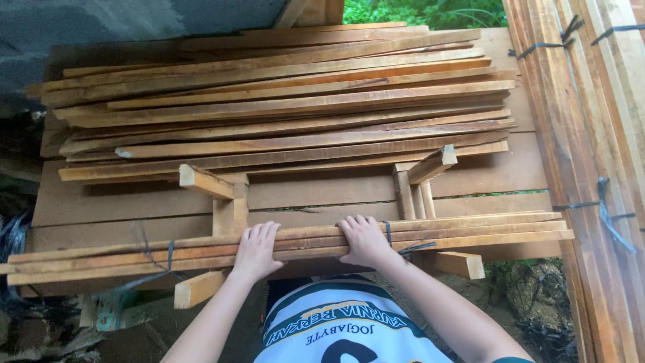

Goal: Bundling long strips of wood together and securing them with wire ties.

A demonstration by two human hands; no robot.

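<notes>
No bins or boxes here, just wood everywhere. Using the near bundle of thin slats (289, 245) as the landmark: it lies flat across two short wooden cross blocks (201, 286), running almost the whole width, reddish-brown, rough-sawn, with a dark strap (168, 255) around its left part. The left hand (256, 250) rests on top of it just left of the middle, fingers spread flat and pressing down rather than gripping. The right hand (366, 240) sits just beside it, fingers curled over the far edge. Behind the bundle there's a big loose pile of slats (282, 107) on a plank platform (470, 176). To its right, strapped long boards (578, 134). Greenery (423, 12) beyond.
</notes>
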